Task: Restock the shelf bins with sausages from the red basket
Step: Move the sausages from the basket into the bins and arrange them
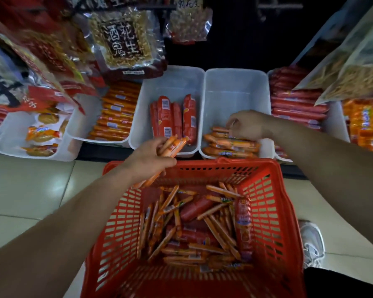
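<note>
A red basket (274, 211) sits on the floor below me, holding several thin orange sausages (220, 235) and a few thick red ones. My left hand (149, 158) grips a bundle of thin orange sausages (172, 146) above the basket's far rim. My right hand (249, 124) reaches into a white shelf bin (235, 91), fingers curled onto the stack of thin orange sausages (230, 145) at its front. The neighbouring white bin (172, 82) holds thick red sausages (172, 117).
More white bins line the shelf: orange sausage sticks (116, 112) to the left, wrapped snacks (43, 134) further left, red sausages (295, 104) to the right. Snack bags (123, 39) hang above. A shoe (312, 241) stands on the tiled floor beside the basket.
</note>
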Demonstrator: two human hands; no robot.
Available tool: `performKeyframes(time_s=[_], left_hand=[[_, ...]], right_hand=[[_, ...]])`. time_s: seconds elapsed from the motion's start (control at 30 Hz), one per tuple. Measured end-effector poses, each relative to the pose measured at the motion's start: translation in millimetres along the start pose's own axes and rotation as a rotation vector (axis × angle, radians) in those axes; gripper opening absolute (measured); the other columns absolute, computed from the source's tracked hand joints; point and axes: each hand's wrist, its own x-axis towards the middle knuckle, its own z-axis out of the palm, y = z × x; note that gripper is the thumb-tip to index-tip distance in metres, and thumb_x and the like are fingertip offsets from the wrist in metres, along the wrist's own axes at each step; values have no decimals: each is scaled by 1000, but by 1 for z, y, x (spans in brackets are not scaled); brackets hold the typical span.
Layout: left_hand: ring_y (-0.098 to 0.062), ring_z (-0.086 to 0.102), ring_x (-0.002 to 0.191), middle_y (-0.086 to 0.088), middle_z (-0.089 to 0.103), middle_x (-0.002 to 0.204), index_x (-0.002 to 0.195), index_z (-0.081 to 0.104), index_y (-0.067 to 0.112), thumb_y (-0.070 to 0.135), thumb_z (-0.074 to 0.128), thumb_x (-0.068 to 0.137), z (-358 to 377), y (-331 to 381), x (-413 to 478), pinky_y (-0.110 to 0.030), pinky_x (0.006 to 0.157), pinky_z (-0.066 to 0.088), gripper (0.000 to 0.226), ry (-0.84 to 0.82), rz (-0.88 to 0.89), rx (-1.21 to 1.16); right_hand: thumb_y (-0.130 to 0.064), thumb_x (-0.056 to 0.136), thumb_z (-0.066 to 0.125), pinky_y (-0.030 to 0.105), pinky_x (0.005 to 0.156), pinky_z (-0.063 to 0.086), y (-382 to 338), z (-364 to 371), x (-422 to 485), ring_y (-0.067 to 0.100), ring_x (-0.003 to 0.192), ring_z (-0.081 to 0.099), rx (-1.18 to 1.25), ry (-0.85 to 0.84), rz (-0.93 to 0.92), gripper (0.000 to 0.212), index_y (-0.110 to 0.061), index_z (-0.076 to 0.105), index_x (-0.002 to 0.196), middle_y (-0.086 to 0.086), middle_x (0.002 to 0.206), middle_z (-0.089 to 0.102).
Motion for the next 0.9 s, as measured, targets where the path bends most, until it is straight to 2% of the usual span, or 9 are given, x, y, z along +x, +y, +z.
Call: performKeyframes(time_s=[0.1, 0.17, 0.23, 0.33, 0.47, 0.6, 0.7, 0.77, 0.9], left_hand=[[-16, 68, 66, 4, 67, 85, 104, 57, 33, 21, 76, 81, 7, 33, 26, -32, 64, 56, 32, 23, 99, 66], [-16, 65, 73, 7, 65, 83, 103, 59, 30, 22, 77, 79, 17, 56, 49, -26, 63, 51, 31, 17, 191, 154], [-15, 63, 83, 6, 66, 94, 116, 60, 27, 25, 78, 80, 32, 81, 73, -22, 65, 45, 41, -4, 260, 243], [-18, 61, 101, 0, 64, 121, 136, 54, 26, 27, 79, 82, 59, 112, 106, -25, 78, 44, 59, -51, 322, 377], [-25, 53, 125, -3, 54, 144, 143, 50, 28, 29, 78, 84, 95, 124, 135, -33, 100, 44, 66, -152, 307, 577], [-24, 50, 127, -2, 55, 138, 136, 57, 33, 37, 77, 84, 115, 112, 143, -40, 106, 42, 56, -163, 323, 629], [-25, 26, 144, -3, 34, 154, 150, 38, 31, 57, 72, 80, 114, 95, 144, -43, 117, 27, 82, -95, 334, 706], [-24, 14, 150, 0, 17, 164, 157, 21, 29, 70, 63, 80, 116, 84, 144, -45, 121, 20, 97, -168, 294, 776], [-27, -7, 153, 5, -7, 167, 157, 2, 39, 70, 50, 88, 136, 74, 154, -55, 121, 6, 90, -265, 247, 865]], right_hand=[[-19, 91, 61, 23, 78, 41, 23, -7, -19, 14, 86, 58, 147, 174, 6, 23, -16, 68, 113, 0, 104, 67], [-14, 90, 58, 23, 73, 40, 40, -7, -33, 14, 83, 60, 238, 303, 32, 23, -18, 69, 110, -2, 95, 66], [-14, 88, 58, 26, 75, 42, 59, -3, -45, 19, 90, 63, 255, 433, 79, 24, -20, 69, 109, -2, 97, 66], [-17, 87, 59, 34, 83, 49, 87, 16, -60, 26, 101, 63, 253, 574, 142, 28, -19, 66, 114, 5, 112, 66], [-24, 92, 59, 39, 92, 50, 113, 43, -71, 29, 106, 63, 403, 508, 225, 30, -18, 61, 121, 8, 119, 66], [-43, 96, 51, 40, 91, 48, 119, 63, -71, 29, 108, 62, 514, 422, 274, 26, -30, 62, 116, 3, 117, 68], [-56, 96, 39, 40, 82, 46, 114, 71, -71, 33, 103, 61, 342, 393, 281, 32, -36, 58, 113, 2, 115, 67], [-57, 98, 33, 40, 76, 43, 109, 75, -73, 34, 100, 62, 200, 400, 267, 36, -34, 57, 111, 4, 112, 68], [-59, 98, 29, 39, 72, 41, 107, 75, -75, 33, 96, 63, 139, 402, 258, 37, -32, 54, 103, 3, 106, 69]])
